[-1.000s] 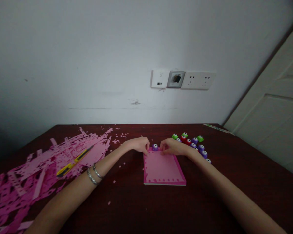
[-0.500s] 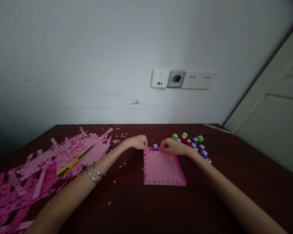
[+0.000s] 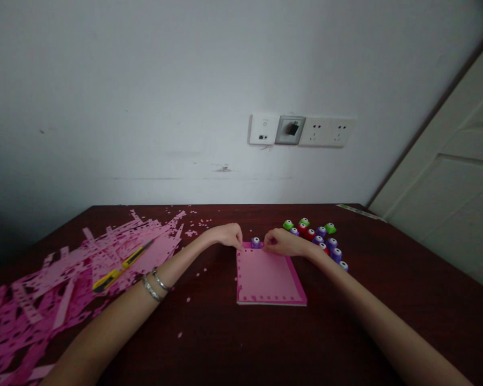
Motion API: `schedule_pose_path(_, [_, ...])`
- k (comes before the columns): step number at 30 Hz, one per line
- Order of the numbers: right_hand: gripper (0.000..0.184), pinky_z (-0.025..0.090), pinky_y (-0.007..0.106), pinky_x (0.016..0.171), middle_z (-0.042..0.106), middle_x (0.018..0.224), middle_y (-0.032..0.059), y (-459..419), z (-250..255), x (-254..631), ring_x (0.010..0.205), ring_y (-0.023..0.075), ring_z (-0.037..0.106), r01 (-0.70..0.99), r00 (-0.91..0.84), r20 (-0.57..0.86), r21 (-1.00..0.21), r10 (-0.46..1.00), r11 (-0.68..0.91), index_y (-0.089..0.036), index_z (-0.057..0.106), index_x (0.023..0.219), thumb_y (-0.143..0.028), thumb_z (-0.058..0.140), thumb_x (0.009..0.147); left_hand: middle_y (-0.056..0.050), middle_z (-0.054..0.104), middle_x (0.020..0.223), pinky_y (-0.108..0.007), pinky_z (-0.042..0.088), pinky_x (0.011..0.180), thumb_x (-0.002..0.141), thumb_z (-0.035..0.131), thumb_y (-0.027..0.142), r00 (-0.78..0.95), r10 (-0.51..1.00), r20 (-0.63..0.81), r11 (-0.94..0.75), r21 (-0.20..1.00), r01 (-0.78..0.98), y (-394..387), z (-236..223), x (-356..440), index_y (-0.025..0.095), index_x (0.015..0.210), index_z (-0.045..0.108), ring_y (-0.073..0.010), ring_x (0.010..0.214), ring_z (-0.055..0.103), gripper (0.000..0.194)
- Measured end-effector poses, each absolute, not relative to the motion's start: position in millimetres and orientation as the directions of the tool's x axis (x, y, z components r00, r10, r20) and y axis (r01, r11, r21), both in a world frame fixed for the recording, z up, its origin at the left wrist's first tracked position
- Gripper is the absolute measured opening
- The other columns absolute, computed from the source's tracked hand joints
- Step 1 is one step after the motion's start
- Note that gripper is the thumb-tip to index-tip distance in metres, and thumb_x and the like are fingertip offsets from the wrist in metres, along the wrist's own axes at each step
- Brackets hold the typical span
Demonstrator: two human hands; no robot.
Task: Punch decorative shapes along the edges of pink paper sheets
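Our left hand (image 3: 228, 235) has slid a little outward since the first look, so now its fingertips are by the far left corner of the pink paper (image 3: 268, 273). That lets us see more of the dots along the paper's far side. Our right hand (image 3: 284, 243) has moved just a tiny bit, and it is by the same far edge. From the last look to now, almost nothing is different.

Each grip is narrow, with finger and thumb close together at the paper. We can't tell if they really pinch it. The little purple punch (image 3: 256, 243) sits between our hands at the far edge, in the same spot as before.

The pale top sheet lies over darker pink on the bench (image 3: 209, 343). More punches (image 3: 310, 234), green, red and purple, are past our right hand. On our left, a yellow knife (image 3: 107, 280) lies on the paper scraps (image 3: 165, 247).
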State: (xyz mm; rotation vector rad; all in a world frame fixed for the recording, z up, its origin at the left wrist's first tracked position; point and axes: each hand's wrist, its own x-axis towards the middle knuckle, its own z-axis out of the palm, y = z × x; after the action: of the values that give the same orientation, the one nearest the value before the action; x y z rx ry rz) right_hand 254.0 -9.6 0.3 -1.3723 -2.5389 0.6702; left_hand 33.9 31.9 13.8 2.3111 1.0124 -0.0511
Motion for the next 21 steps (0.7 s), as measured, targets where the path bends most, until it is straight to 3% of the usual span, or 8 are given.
schedule_pose_path(11, [0.018, 0.034, 0.021, 0.050, 0.064, 0.065, 0.0046, -9.7, 3.9, 256.3, 0.057, 0.0119, 0.053, 0.778, -0.525, -0.079, -0.449, 0.848, 0.440, -0.013, 0.065, 0.069, -0.024, 0.050, 0.072, 0.001, 0.057, 0.054, -0.022, 0.028, 0.049, 0.060, 0.064, 0.035, 0.697, 0.663, -0.271, -0.515, 0.511, 0.689, 36.7, 8.8, 32.0, 0.015, 0.063, 0.069, -0.0085, 0.050, 0.043, 0.021])
schedule_pose_path(21, [0.019, 0.036, 0.022, 0.054, 0.065, 0.068, 0.0056, -5.8, -2.8, 257.8, 0.060, 0.0126, 0.055, 0.768, -0.533, -0.009, -0.424, 0.846, 0.479, -0.013, 0.064, 0.068, -0.020, 0.047, 0.073, 0.000, 0.058, 0.053, -0.021, 0.030, 0.049, 0.059, 0.062, 0.029, 0.685, 0.692, -0.227, -0.504, 0.528, 0.684, 37.7, 7.3, 31.5, 0.013, 0.062, 0.068, -0.0091, 0.051, 0.046, 0.017])
